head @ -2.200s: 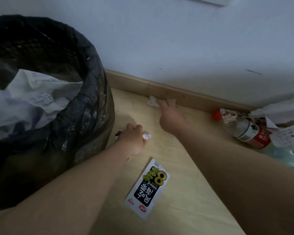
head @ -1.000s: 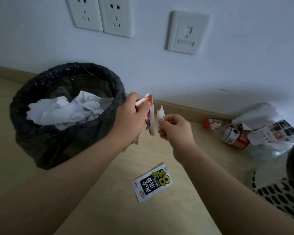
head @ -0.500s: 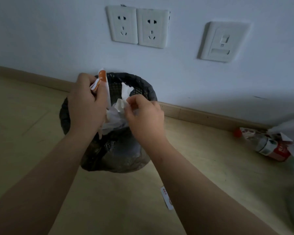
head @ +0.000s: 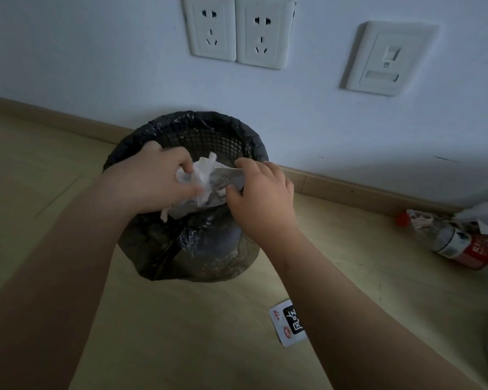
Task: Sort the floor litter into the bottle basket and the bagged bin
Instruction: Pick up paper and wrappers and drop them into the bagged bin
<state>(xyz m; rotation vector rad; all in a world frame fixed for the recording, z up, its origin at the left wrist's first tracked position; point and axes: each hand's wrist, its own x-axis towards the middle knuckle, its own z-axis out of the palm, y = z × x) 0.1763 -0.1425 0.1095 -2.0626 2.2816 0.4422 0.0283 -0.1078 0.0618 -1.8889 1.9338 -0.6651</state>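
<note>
Floor [head: 181, 319] by wall [head: 96, 66], bagged bin [head: 209, 117] rim under left hand [head: 150, 181], grip round tissue [head: 204, 171], right hand [head: 262, 198] grip unclear

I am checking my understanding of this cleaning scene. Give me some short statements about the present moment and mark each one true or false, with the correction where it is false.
1. Both the left hand and the right hand are over the bagged bin. True.
2. The bottle stands upright beside the bin. False: it lies on its side on the floor, far to the right, near the wall.
3. A black and white sachet lies on the floor in front of the bin. True.
4. The wall above the bin is bare. False: two sockets and a switch plate are mounted there.
5. The left hand pinches white paper at the bin's mouth. True.
</note>
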